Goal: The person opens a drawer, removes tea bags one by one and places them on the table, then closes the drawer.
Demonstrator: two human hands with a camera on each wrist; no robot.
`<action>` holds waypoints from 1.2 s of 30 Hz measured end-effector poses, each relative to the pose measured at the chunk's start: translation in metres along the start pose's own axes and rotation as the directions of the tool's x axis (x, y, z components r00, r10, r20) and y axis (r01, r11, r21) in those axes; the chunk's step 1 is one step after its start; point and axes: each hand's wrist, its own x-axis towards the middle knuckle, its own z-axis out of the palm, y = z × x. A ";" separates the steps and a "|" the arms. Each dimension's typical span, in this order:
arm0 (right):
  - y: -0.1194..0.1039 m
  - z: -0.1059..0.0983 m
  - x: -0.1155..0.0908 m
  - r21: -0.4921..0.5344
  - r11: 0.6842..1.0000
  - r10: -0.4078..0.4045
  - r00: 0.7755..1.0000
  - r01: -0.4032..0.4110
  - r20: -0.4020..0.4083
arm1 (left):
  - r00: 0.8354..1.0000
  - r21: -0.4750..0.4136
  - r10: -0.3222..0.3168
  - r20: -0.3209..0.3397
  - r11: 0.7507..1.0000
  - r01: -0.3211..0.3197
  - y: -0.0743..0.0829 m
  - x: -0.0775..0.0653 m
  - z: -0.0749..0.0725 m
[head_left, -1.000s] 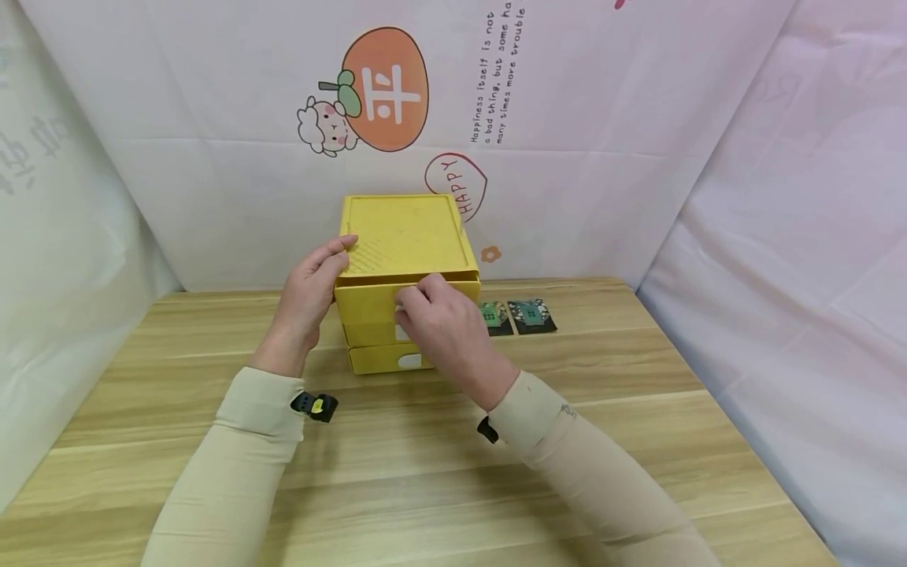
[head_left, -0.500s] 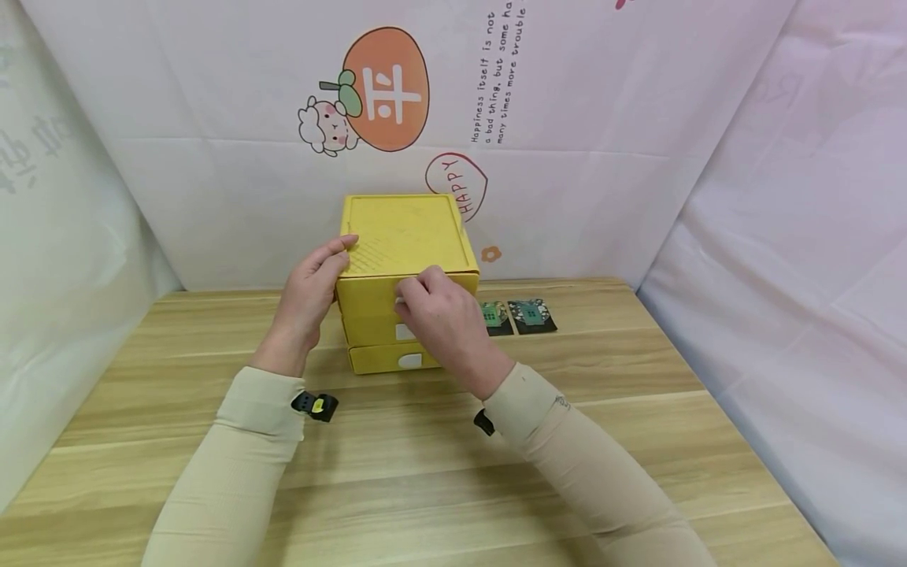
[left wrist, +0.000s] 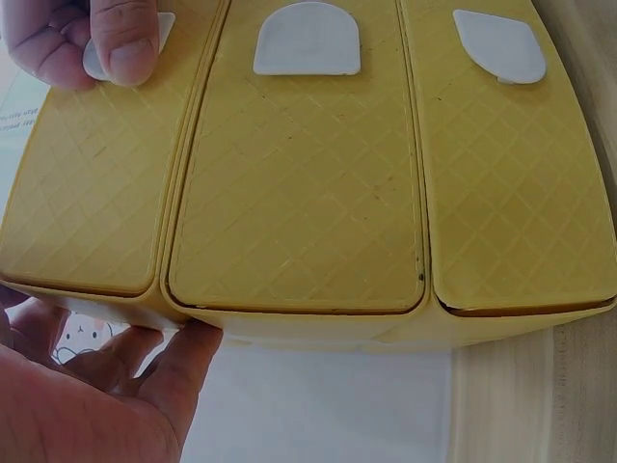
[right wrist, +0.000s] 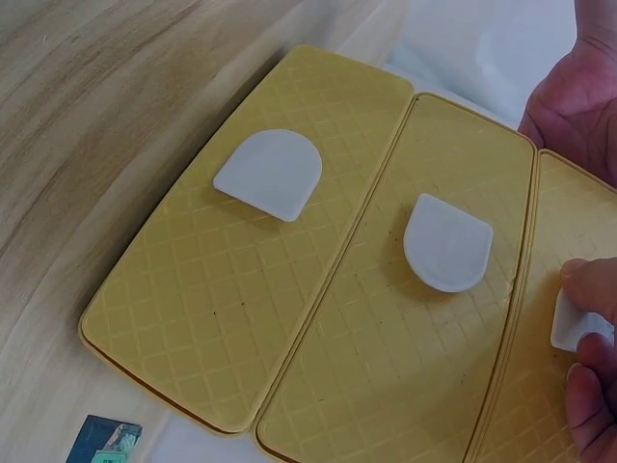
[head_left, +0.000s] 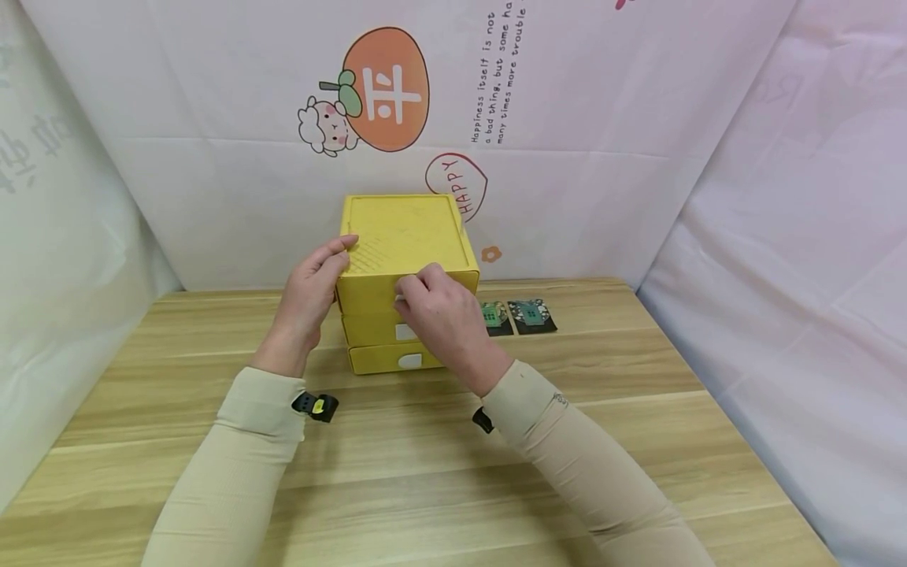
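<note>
A yellow drawer box (head_left: 407, 228) with three stacked drawers stands at the back of the table. My right hand (head_left: 449, 323) pinches the white handle (right wrist: 567, 323) of the top drawer (head_left: 366, 295), which sits in line with the box front. Against the box's left side rests my left hand (head_left: 306, 295), its fingers extended along the wall and onto the top edge. The middle drawer (left wrist: 299, 193) and bottom drawer (left wrist: 521, 193) are closed, each with a white handle tab. Whatever is inside the drawers is hidden.
Two small dark packets with green prints, a nearer packet (head_left: 496, 318) and a farther-right packet (head_left: 533, 316), lie right of the box. A white printed cloth (head_left: 567, 213) hangs behind it. The wood-grain table (head_left: 397, 472) extends toward me.
The top drawer, pulled slightly out with a dark gap under the box top, has slid back in and the gap is gone. My right hand moved with it; the left stayed put.
</note>
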 end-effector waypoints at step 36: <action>-0.001 0.004 -0.007 0.031 0.999 -0.005 0.997 0.008 -0.071 | 0.996 0.045 0.085 -0.007 0.995 -0.085 -0.006 0.000 0.001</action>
